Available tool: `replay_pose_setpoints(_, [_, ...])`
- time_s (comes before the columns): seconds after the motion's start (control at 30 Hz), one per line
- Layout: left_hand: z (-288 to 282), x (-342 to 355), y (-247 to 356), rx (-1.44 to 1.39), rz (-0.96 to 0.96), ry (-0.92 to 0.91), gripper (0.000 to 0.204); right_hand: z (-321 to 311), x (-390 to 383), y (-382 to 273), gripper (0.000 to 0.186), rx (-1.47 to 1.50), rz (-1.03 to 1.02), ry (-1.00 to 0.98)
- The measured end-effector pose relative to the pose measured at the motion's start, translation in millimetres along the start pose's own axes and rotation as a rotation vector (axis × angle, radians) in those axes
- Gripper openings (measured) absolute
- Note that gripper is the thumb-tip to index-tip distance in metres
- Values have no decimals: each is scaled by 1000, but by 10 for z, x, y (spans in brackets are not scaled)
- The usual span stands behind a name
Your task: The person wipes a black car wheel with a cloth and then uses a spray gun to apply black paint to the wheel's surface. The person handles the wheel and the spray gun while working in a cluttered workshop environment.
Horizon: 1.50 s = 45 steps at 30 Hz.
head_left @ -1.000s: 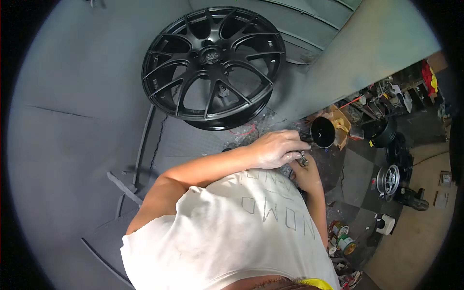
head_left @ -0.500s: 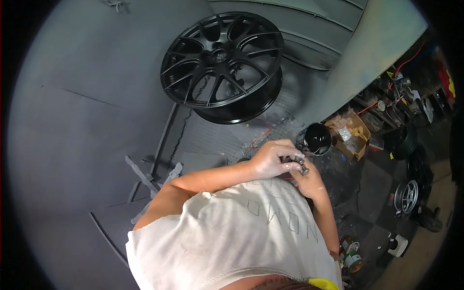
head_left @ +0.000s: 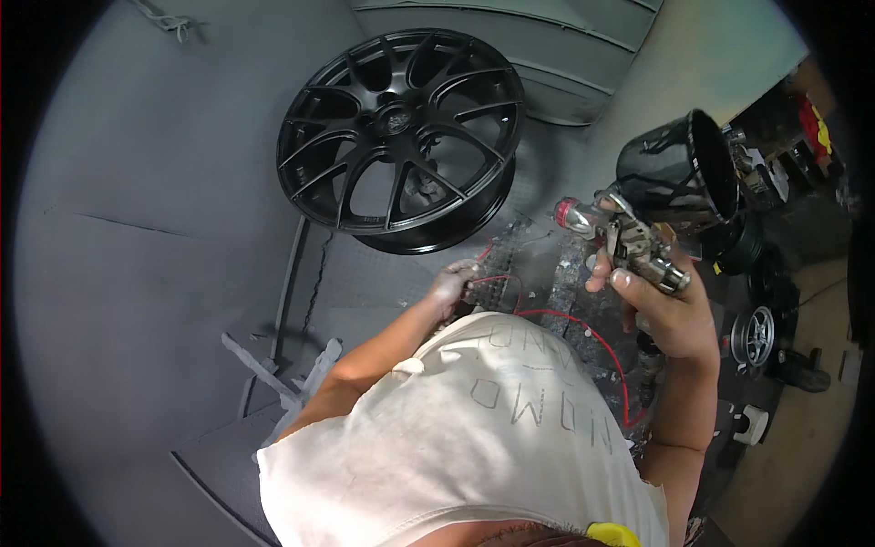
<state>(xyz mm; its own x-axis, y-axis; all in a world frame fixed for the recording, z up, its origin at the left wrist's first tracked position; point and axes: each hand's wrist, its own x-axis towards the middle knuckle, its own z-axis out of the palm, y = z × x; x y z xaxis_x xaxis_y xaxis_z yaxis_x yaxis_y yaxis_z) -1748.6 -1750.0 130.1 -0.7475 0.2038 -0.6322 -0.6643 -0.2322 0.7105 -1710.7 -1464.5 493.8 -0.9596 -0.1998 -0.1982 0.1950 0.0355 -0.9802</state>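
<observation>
In my right hand (head_left: 679, 314) is a metal spray gun (head_left: 635, 244), held up at the right with my fingers wrapped around it. Its paint cup (head_left: 652, 169) is streaked with glossy black paint, and the dark mouth faces right. My left hand (head_left: 453, 284), dusted with pale powder, is low in front of my shirt. Its fingers curl around a thin red hose (head_left: 583, 326), which loops to the right across the floor. Beyond both hands stands a black multi-spoke car wheel (head_left: 398, 118), raised and tilted, apart from the spray gun.
Grey-coated bars (head_left: 260, 365) stick up at the left beside my arm. A grey wall (head_left: 137, 292) fills the left side. At the right are a silver wheel (head_left: 754, 335), dark tyres and cluttered shelves (head_left: 766, 173). A white object (head_left: 751, 425) lies at the lower right.
My hands, close together before, are now apart. The right has raised the spray gun with its cup up and to the right; the left has drawn back leftward, at the red hose.
</observation>
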Motion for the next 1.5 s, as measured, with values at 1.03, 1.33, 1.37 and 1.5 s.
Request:
replay_pose_setpoints(1.03, [-851, 626, -107, -380, -328, 123, 30, 446, 769, -440, 15, -333, 0, 269])
replay_pose_setpoints(1.33, [-444, -259, 638, 293, -86, -336, 29, 640, 555, 163, 53, -76, 57, 71])
replay_pose_setpoints(1.37, [-239, -432, 864, 324, 94, -529, 26, 632, 555, 274, 51, -97, 103, 98])
replay_pose_setpoints(1.5, [596, -1002, 1849, 680, 845, -598, 16, 589, 633, 918, 43, -177, 117, 145])
